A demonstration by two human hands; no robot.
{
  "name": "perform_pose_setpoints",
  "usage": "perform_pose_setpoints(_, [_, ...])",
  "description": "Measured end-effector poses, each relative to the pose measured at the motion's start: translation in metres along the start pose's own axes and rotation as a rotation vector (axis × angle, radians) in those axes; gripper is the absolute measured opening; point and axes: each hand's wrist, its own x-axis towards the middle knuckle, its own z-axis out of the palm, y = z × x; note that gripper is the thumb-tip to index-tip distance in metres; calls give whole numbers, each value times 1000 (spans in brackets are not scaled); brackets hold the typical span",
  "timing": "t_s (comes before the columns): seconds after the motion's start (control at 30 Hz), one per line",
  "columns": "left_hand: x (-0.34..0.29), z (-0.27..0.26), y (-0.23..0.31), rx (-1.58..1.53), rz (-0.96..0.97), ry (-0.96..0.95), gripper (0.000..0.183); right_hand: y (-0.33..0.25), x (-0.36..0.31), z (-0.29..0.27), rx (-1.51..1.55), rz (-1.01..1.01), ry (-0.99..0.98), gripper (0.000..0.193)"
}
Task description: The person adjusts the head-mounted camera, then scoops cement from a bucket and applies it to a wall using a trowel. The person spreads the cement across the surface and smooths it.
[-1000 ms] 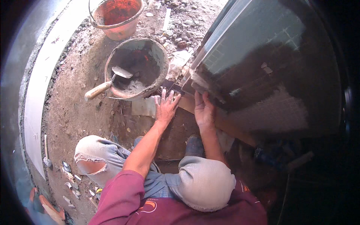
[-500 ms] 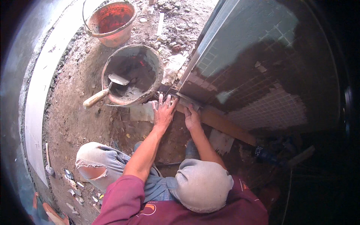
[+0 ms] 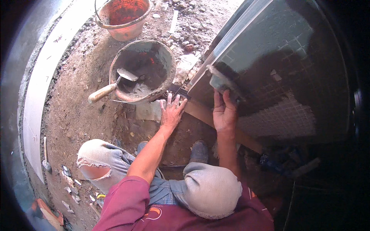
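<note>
The right hand (image 3: 223, 109) pinches a piece (image 3: 221, 82), apparently flat though blurred, before the panel (image 3: 275, 42), while the left hand (image 3: 172, 112), fingers spread and holding nothing visible, lies near the board (image 3: 200, 114).

Head-worn fisheye view; downward over the knees (image 3: 212, 188); near left hand (image 3: 172, 113) and right hand (image 3: 225, 118)

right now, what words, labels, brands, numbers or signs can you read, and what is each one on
No text can be read clearly.
Maroon shirt: a small orange-and-white print; any lettering is too small to read.
Long pale strip at the left: a few thin dark marks, too small to make out.
Blue thing in the shadow at the right: whitish marking, too dark and blurred.
</note>
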Motion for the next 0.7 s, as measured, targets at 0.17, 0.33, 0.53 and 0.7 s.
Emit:
perform_pose_setpoints(0.17, [0, -1, 1, 1, 14, 30, 59, 5, -21, 7, -127, 34, 59, 41])
perform_pose_setpoints(0.33, [2, -1, 0, 10, 0, -31, 59, 6, 4, 20, -86, 52, 150, 37])
perform_pose_setpoints(0.53, [0, 0, 0, 6, 0, -7, 58, -26, -20, 16, -86, -29, -163, 38])
perform_pose_setpoints(0.7, [1, 2, 0, -34, 4, 10, 61, 47, -6, -33, -104, 146, 165, 38])
